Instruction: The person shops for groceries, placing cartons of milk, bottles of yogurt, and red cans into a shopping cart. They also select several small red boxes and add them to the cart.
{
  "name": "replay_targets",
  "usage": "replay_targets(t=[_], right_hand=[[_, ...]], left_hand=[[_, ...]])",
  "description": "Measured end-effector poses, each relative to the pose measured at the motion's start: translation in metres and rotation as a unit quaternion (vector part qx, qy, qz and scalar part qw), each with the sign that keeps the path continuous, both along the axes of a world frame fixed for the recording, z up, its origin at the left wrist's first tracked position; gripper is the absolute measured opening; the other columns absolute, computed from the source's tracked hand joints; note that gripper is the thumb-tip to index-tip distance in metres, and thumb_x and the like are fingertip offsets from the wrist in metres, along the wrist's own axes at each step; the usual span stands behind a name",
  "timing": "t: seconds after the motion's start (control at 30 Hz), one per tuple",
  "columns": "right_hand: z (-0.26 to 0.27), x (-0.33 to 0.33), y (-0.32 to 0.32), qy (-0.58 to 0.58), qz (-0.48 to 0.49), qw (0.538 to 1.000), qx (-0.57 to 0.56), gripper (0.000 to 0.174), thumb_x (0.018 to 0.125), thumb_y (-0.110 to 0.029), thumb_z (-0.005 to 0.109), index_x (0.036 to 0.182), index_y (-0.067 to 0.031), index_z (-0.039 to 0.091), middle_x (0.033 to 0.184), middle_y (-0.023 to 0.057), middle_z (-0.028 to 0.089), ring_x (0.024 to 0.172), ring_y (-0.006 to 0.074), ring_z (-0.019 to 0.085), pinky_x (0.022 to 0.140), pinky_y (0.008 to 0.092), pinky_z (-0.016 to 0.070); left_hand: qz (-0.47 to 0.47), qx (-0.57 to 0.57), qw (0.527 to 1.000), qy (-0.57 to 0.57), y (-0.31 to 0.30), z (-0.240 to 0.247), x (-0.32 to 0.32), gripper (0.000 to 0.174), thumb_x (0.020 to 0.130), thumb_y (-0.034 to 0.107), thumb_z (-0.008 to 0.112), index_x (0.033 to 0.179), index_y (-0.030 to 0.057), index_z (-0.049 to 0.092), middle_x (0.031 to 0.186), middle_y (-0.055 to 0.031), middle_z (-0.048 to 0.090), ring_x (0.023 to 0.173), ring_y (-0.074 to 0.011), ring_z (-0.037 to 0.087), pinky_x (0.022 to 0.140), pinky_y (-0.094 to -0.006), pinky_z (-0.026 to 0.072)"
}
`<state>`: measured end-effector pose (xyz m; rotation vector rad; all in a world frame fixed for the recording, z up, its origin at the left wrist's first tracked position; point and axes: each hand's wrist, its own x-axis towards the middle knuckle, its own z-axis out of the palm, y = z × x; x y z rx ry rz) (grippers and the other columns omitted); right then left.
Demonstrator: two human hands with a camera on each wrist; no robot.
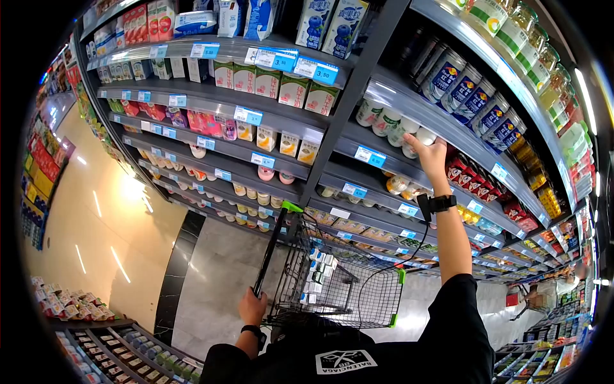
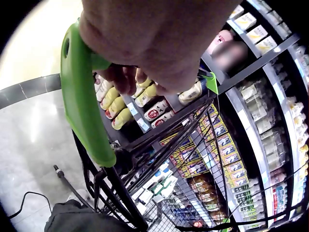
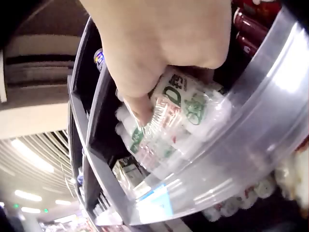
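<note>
In the head view my left hand (image 1: 252,307) grips the black handle (image 1: 270,253) of a shopping cart. In the left wrist view that hand (image 2: 145,43) is curled over the bar beside the green handle end (image 2: 79,96). My right hand (image 1: 430,157) reaches into a shelf at the right and holds a white bottle (image 1: 409,148) in a row of similar ones. Up close in the right wrist view, thumb and fingers of the hand (image 3: 159,53) straddle a white bottle with green print (image 3: 186,99). The fingers' far ends are hidden behind it.
The wire cart (image 1: 364,301) stands below, with white and green packs (image 1: 318,275) inside. A clear shelf lip (image 3: 217,159) runs in front of the bottles. Blue cans (image 1: 473,96) fill the shelf above; red cans (image 1: 470,173) stand at the right. A cable (image 1: 409,256) hangs from the right wrist.
</note>
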<state>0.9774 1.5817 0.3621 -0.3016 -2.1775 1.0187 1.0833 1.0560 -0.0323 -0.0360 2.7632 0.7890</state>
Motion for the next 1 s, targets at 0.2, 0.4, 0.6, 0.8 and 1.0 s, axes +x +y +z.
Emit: replay_targets(t=[0.2,0.4,0.6,0.8,1.0], right_hand=[[-0.004,-0.011,0.019,0.043,0.037,0.998,0.016,0.042,0.082,-0.021,0.089,0.111,0.0019,0.069,0.103,0.0102,0.073,0.091,0.018,0.067,0.082,0.0322,0.0536],[-0.009,-0.032,0.043,0.046,0.044,0.995,-0.072,0.05,0.083,-0.017,0.088,0.124,-0.0005,0.065,0.122,0.0094,0.067,0.11,0.0207,0.063,0.096,0.0341,0.05],[-0.018,-0.036,0.052,0.098,0.062,0.979,-0.168,0.05,0.082,-0.008,0.086,0.127,-0.0016,0.065,0.127,0.0083,0.066,0.115,0.0215,0.062,0.099,0.0353,0.0497],[-0.026,-0.026,0.058,0.169,0.014,0.929,-0.33,0.043,0.085,-0.007,0.083,0.125,-0.003,0.066,0.124,0.0085,0.068,0.113,0.0221,0.064,0.096,0.036,0.0527],[-0.001,0.012,0.037,0.129,0.096,0.828,-0.538,0.036,0.099,-0.016,0.068,0.131,-0.0023,0.058,0.126,0.0156,0.068,0.109,0.0281,0.071,0.092,0.0427,0.0619]], left_hand=[[-0.012,-0.02,1.0,0.011,-0.001,0.007,0.0,0.036,0.088,0.039,0.068,0.093,0.0037,0.061,0.082,-0.0215,0.071,0.08,-0.0452,0.069,0.07,-0.0567,0.0531],[0.0,-0.009,1.0,0.027,-0.001,0.001,0.003,0.037,0.086,0.04,0.069,0.096,0.0042,0.062,0.083,-0.0218,0.071,0.08,-0.0452,0.069,0.07,-0.0567,0.0533],[-0.003,-0.016,0.999,0.044,-0.001,-0.006,0.001,0.037,0.085,0.04,0.069,0.095,0.0048,0.062,0.083,-0.0219,0.071,0.078,-0.0453,0.068,0.069,-0.057,0.0524],[-0.01,-0.029,0.999,0.024,-0.002,-0.004,0.0,0.037,0.085,0.039,0.069,0.095,0.0047,0.061,0.082,-0.0215,0.071,0.077,-0.0452,0.068,0.068,-0.0567,0.0522],[-0.009,-0.025,0.998,0.052,-0.001,-0.004,0.005,0.037,0.087,0.039,0.068,0.099,0.0047,0.062,0.086,-0.0211,0.072,0.08,-0.044,0.069,0.07,-0.0554,0.0526]])
